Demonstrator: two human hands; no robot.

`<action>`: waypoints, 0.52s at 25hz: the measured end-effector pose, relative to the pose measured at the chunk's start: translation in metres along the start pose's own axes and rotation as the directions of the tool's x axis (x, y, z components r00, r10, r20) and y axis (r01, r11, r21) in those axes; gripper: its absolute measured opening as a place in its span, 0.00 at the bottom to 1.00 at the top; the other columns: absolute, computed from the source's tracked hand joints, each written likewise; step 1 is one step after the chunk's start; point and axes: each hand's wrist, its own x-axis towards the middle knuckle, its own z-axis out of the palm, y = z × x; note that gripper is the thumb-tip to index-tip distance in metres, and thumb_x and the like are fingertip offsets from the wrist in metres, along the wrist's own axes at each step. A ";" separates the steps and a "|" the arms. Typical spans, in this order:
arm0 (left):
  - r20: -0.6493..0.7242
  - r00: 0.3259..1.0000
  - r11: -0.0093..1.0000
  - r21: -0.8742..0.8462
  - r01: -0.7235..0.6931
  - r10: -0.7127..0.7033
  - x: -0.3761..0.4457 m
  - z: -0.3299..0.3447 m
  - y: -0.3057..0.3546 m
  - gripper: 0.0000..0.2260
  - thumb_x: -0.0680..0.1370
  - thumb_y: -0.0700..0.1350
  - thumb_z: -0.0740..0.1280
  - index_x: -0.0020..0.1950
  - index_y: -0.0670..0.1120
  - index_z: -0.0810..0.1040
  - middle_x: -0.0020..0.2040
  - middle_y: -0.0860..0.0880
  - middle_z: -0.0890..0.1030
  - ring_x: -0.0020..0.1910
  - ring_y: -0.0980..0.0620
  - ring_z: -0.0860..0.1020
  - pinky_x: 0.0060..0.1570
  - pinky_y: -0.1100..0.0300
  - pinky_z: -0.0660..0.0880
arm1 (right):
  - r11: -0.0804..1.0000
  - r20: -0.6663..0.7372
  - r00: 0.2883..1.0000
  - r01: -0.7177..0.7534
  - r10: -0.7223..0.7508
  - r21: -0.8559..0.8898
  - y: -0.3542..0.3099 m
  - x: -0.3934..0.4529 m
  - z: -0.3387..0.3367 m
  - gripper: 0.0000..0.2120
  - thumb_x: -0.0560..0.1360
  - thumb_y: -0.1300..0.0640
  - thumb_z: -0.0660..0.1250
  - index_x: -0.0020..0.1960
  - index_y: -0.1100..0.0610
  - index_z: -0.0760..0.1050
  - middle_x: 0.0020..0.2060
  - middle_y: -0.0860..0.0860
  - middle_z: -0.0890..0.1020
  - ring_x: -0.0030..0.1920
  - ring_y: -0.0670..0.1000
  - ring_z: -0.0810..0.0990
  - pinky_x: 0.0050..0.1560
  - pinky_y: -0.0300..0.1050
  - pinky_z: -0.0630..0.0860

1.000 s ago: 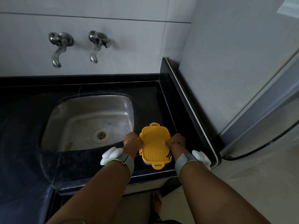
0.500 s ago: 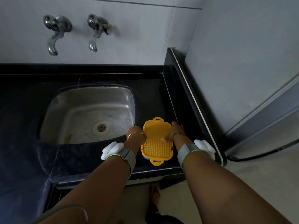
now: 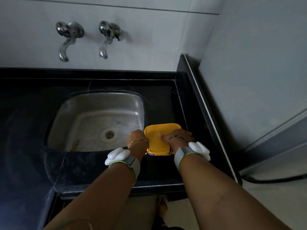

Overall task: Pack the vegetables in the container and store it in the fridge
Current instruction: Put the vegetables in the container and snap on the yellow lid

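While the yellow container (image 3: pixel 160 139) rests on the black counter (image 3: pixel 159 103), it is held from both sides in the lower middle of the frame. Its textured yellow lid is closed on top, and a small purple edge is seen under the lid at the near left corner. The left hand (image 3: pixel 136 137) is placed against the left side of the container, with the fingers curled down over its edge; they are hidden behind the hand, so how firmly it is gripped cannot be told. The right hand (image 3: pixel 178 136) is laid on the right part of the lid, the thumb pointing toward the middle and the fingers spread over the right edge. A grey band with a white device is worn on each wrist, and thin bangles are seen beside them.

The container is located just right of the steel sink (image 3: pixel 79 117), near the front of the counter. In the upper left of the frame, 2 metal taps (image 3: pixel 69 39) are fixed on the tiled wall. At the right side of the frame, a grey fridge (image 3: pixel 265 80) is seen, standing just beside the counter end.
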 end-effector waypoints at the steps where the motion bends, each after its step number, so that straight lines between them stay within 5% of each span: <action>1: 0.003 1.000 1.000 -0.007 0.011 -0.011 0.003 0.001 0.001 0.15 0.77 0.45 0.69 0.61 0.40 0.79 0.59 0.41 0.81 0.59 0.41 0.80 0.55 0.52 0.77 | 0.999 0.024 0.999 0.026 -0.026 -0.038 -0.003 0.002 -0.004 0.52 0.61 0.25 0.65 0.74 0.57 0.64 0.72 0.56 0.69 0.71 0.60 0.68 0.69 0.55 0.67; 4: 0.044 0.998 0.998 -0.030 0.050 -0.049 0.015 0.006 0.005 0.13 0.77 0.43 0.68 0.59 0.40 0.80 0.57 0.40 0.82 0.57 0.41 0.81 0.55 0.52 0.78 | 0.988 0.118 0.990 0.097 -0.083 -0.120 -0.009 0.006 -0.019 0.44 0.68 0.29 0.65 0.73 0.58 0.65 0.72 0.56 0.70 0.72 0.59 0.69 0.68 0.52 0.68; 10: 0.150 0.983 0.993 -0.028 0.116 -0.110 0.030 0.005 0.008 0.12 0.75 0.42 0.69 0.55 0.38 0.81 0.53 0.41 0.84 0.53 0.43 0.83 0.54 0.54 0.80 | 0.916 0.330 0.930 0.268 -0.164 -0.299 -0.020 0.000 -0.048 0.38 0.80 0.38 0.52 0.78 0.64 0.49 0.78 0.60 0.56 0.77 0.60 0.57 0.74 0.51 0.57; 13: 0.168 0.976 0.989 -0.025 0.144 -0.138 0.033 0.004 0.012 0.11 0.76 0.42 0.68 0.56 0.38 0.81 0.53 0.41 0.84 0.54 0.43 0.83 0.56 0.54 0.80 | 0.897 0.345 0.919 0.306 -0.190 -0.320 -0.018 0.008 -0.048 0.41 0.78 0.35 0.54 0.79 0.63 0.49 0.78 0.60 0.57 0.77 0.60 0.58 0.74 0.52 0.58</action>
